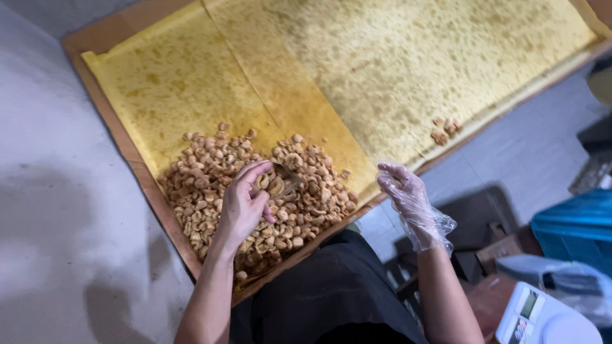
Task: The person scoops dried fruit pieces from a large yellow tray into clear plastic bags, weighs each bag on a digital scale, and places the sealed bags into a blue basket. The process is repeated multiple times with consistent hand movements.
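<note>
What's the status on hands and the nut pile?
Left hand bare, on nut pile, gripping thin tool. Right hand gloved, open, off tray. Nothing between.

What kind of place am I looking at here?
Probably a small food-processing or packing spot, worked on the floor. A large flat tray lined with oil-stained yellow paper holds a heap of fried, nut-like snack pieces, the right hand wears a clear plastic glove, and a white digital scale sits nearby.

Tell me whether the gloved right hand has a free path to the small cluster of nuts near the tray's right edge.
Probably yes. The right hand hovers open just off the tray edge, and only bare yellow paper lies between it and the small cluster.
</note>
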